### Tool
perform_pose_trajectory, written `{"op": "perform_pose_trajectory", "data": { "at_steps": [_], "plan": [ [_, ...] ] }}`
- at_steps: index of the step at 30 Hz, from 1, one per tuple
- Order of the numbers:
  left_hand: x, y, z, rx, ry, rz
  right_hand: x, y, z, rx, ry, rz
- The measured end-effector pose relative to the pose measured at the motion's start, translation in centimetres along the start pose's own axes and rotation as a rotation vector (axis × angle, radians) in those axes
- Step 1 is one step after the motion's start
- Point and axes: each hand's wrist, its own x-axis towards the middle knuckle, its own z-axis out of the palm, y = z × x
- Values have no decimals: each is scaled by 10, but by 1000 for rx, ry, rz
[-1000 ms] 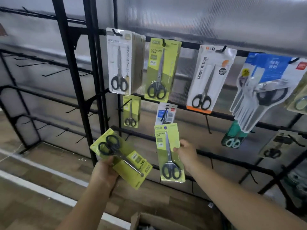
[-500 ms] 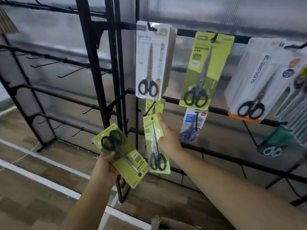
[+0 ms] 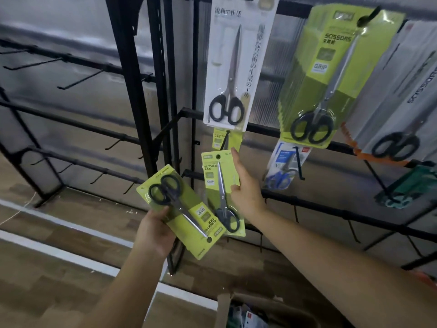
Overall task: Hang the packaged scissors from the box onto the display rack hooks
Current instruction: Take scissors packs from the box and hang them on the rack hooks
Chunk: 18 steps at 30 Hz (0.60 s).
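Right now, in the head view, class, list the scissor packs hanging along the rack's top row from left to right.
White pack with black-handled scissors → yellow-green GRIP pack → white SCISSORS pack with the orange bottom edge, partly cut off at the picture's right side.

The white scissors pack [image 3: 233, 67] loses its top and hook to the upper edge, and it covers most of the small green pack [image 3: 221, 138] hanging behind it. At the right edge, the white-and-orange pack [image 3: 402, 95] is cut off and smeared by blur, its small print unreadable. The cardboard box [image 3: 260, 311] runs off the bottom edge, its contents too dim to identify.
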Motion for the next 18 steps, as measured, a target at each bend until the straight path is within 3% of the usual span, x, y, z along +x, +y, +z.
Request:
{"op": "perform_pose_trajectory", "data": {
  "at_steps": [7,14,16,18],
  "plan": [
    [5,6,1,38,57,-29,30,5,7,-183,57,136],
    [6,30,0,56,24,-43,63,-16,4,-359,-10,310],
    [7,33,1,17,20,-30,44,-17,9,-216,48,263],
    [5,34,8,-92,53,-35,13,-13,14,39,-2,318]
  ]
}}
